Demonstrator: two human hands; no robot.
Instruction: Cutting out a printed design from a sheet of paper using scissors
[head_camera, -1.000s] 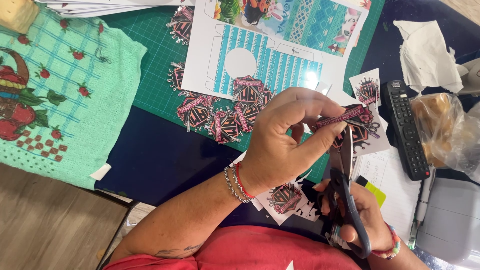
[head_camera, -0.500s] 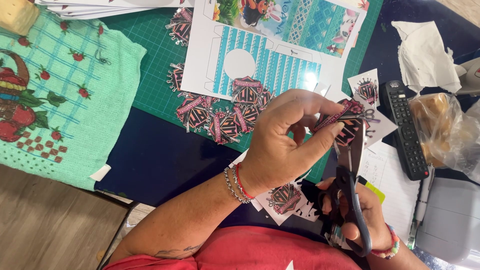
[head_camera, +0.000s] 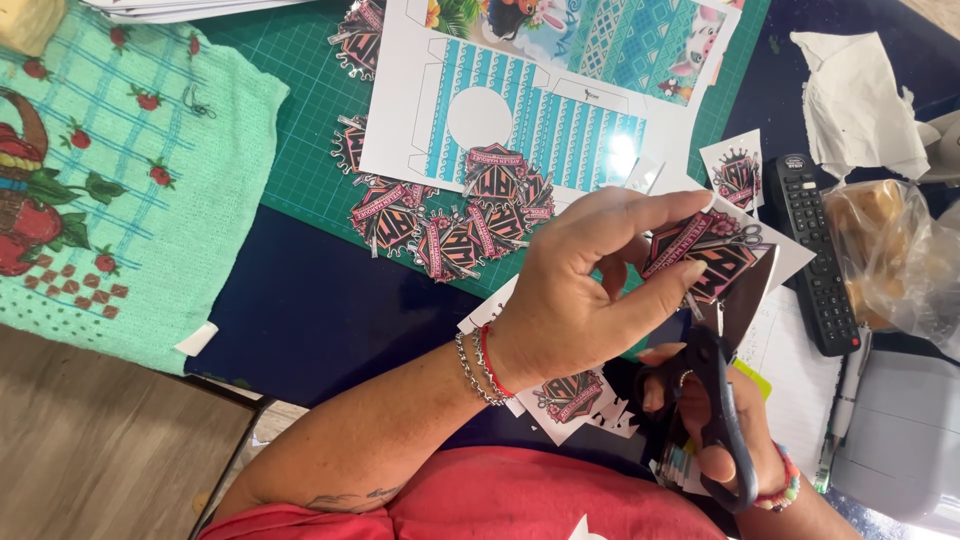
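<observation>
Two hands, one small sticker between them.

Your left hand (head_camera: 580, 300) pinched the pink-and-black sticker (head_camera: 705, 255) above the surface (head_camera: 310, 310), thumb and fingers pressed on it; your right hand (head_camera: 715, 420) gripped the scissors (head_camera: 730, 350), blades parted at its edge. With fingertips so near the blades, a slip could have nicked you or clipped the design.

I see a green cutting mat (head_camera: 300, 150) under a blue striped printed sheet (head_camera: 540, 120), a mint embroidered cloth (head_camera: 130, 190) at the left, and a black remote (head_camera: 815, 270) beside a plastic bag (head_camera: 895, 255) and crumpled paper (head_camera: 860, 100).
</observation>
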